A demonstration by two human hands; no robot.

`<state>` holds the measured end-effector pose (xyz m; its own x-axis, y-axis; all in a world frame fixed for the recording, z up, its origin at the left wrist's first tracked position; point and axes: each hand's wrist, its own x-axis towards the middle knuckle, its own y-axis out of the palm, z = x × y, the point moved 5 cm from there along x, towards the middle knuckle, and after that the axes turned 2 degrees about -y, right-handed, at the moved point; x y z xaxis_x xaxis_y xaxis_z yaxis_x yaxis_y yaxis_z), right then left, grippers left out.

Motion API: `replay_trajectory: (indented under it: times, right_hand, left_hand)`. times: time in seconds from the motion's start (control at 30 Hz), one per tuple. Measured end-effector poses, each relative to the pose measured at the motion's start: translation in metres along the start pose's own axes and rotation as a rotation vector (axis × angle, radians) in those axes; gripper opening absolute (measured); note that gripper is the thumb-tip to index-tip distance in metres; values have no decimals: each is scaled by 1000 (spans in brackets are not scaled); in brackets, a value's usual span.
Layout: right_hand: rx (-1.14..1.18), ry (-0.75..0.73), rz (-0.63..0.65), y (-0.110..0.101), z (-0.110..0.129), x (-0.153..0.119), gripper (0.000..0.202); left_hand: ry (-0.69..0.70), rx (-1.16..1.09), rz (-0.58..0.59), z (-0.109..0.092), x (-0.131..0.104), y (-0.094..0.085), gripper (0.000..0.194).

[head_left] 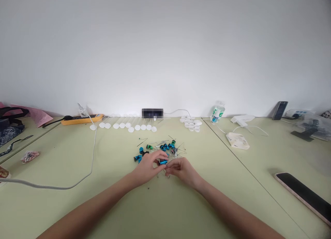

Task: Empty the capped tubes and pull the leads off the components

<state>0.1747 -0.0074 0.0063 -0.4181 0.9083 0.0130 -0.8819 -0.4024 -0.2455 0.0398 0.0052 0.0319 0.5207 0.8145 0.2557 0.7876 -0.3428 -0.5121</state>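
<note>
Between the thumb and fingers of my left hand [150, 165] is a small shiny blue cylindrical part [163, 162]. My right hand [183, 169] is closed in a pinch right beside it, by the part's near end. Some thin metal wire shows under the fingertips, but what the right fingers grip is too small to make out. Just beyond both hands lies a loose pile of similar blue parts [164, 147], a few green ones [149, 147] and several thin bent metal wires [181, 147].
Clear tubes with white round ends [122, 125] lie in a row along the wall. White caps [191, 123], a transparent bottle [217, 113] and a pale packet [237, 141] are right of them. A white cable [92, 163] and orange power strip [82, 119] are left; a phone [305, 194] lies right.
</note>
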Motion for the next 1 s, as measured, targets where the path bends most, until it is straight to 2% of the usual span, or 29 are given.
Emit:
replay_trajectory:
  times: [0.23, 0.37, 0.5, 0.67, 0.8, 0.93, 1.0]
  right_hand:
    - [117, 89, -96, -3, -14, 3, 28]
    - [173, 124, -9, 2, -11, 1, 30]
    - [219, 76, 82, 5, -2, 0, 30]
    - [186, 76, -44, -1, -9, 2, 25]
    - [174, 120, -114, -2, -17, 3, 29]
    - [146, 152, -150, -4, -19, 3, 33]
    - [166, 167, -116, -2, -19, 3, 32]
  left_hand:
    - [11, -20, 23, -8, -1, -1, 24]
    - [-4, -14, 41, -8, -1, -1, 26]
    - [-21, -1, 46, -5, 0, -2, 28]
    - [-4, -9, 33, -5, 0, -1, 25]
    - [-14, -20, 48, -6, -1, 1, 26]
    - [-45, -1, 52, -4, -1, 1, 27]
    - [-38, 10, 54, -4, -1, 1, 27]
